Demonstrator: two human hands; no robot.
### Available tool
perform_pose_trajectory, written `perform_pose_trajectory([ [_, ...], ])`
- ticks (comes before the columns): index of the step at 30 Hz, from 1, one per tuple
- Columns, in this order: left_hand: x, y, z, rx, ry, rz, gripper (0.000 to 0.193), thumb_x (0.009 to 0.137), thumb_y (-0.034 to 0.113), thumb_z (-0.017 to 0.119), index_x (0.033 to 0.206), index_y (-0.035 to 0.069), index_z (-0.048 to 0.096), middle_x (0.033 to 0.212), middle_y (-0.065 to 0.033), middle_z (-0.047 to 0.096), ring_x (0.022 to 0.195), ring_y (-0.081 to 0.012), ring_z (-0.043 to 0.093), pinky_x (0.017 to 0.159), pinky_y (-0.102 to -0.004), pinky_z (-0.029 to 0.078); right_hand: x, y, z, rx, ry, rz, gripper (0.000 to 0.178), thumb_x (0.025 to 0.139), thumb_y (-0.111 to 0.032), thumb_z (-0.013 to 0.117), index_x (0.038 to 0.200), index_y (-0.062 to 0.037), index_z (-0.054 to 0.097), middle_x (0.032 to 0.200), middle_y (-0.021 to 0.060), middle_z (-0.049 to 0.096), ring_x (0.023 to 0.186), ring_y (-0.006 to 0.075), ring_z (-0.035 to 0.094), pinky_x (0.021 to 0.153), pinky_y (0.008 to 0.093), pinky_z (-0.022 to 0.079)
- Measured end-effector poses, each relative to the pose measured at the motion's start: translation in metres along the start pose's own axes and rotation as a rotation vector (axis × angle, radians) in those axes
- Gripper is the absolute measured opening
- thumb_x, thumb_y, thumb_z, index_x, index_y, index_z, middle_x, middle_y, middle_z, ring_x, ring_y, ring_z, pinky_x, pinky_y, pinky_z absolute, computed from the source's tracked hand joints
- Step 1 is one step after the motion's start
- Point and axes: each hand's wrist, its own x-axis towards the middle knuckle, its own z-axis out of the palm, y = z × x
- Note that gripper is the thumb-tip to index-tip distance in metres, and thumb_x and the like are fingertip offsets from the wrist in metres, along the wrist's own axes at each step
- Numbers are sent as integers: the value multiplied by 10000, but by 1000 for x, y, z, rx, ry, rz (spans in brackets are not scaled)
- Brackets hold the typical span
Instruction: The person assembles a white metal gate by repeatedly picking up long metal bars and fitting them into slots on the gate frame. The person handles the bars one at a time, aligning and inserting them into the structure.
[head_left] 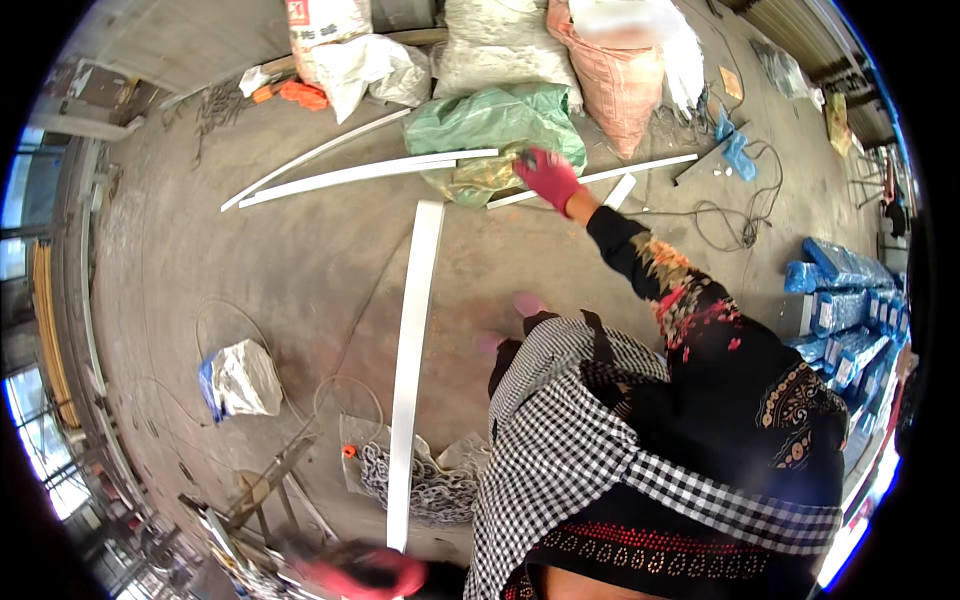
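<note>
Long white bar runs from near the green bag to the left hand

The white bar (413, 360) has its far end just short of the green bag (490, 125) and passes over the chain (420, 488) on its way to the left hand (372, 572). That hand, in a red glove, overlaps the bar's near end; it is badly blurred, so I cannot tell whether its fingers are grasping or released.

The right hand (550, 178), also gloved, is stretched out at the green bag's edge, close to the tips of two white strips (340, 179); its fingers seem bent, but I cannot tell if they hold anything.

Sacks (615, 85) stand behind the green bag. Blue packs (845, 312) are stacked at right, and a silvery bundle (248, 380) sits on the floor (300, 265) at left.
</note>
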Motion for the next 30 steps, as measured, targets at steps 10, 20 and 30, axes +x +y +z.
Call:
perform_pose_trajectory([
  [10, 31, 108, 219, -1423, -1040, -827, 409, 852, 177, 570, 1156, -92, 517, 1016, -208, 637, 911, -291, 640, 836, -362, 474, 56, 110, 157, -349, -586, 74, 541, 807, -514, 487, 1150, -99, 541, 1250, 114, 504, 1172, 293, 461, 912, 445, 387],
  [20, -148, 177, 431, -811, -894, -1655, 383, 808, 45, 606, 1187, 19, 561, 1076, -111, 636, 972, -139, 587, 863, -283, 452, 277, 227, 401, -679, -560, -283, 623, 771, -427, 550, 1267, -72, 431, 1299, 149, 422, 1199, 336, 383, 937, 495, 328],
  [30, -135, 209, 482, -664, -986, -1762, 361, 805, 90, 630, 1163, 60, 592, 1035, -103, 659, 953, -148, 610, 852, -286, 456, 301, 255, 474, -622, -696, -556, 195, 803, -235, 511, 948, -167, 623, 935, 25, 635, 885, 211, 609, 623, 439, 474],
])
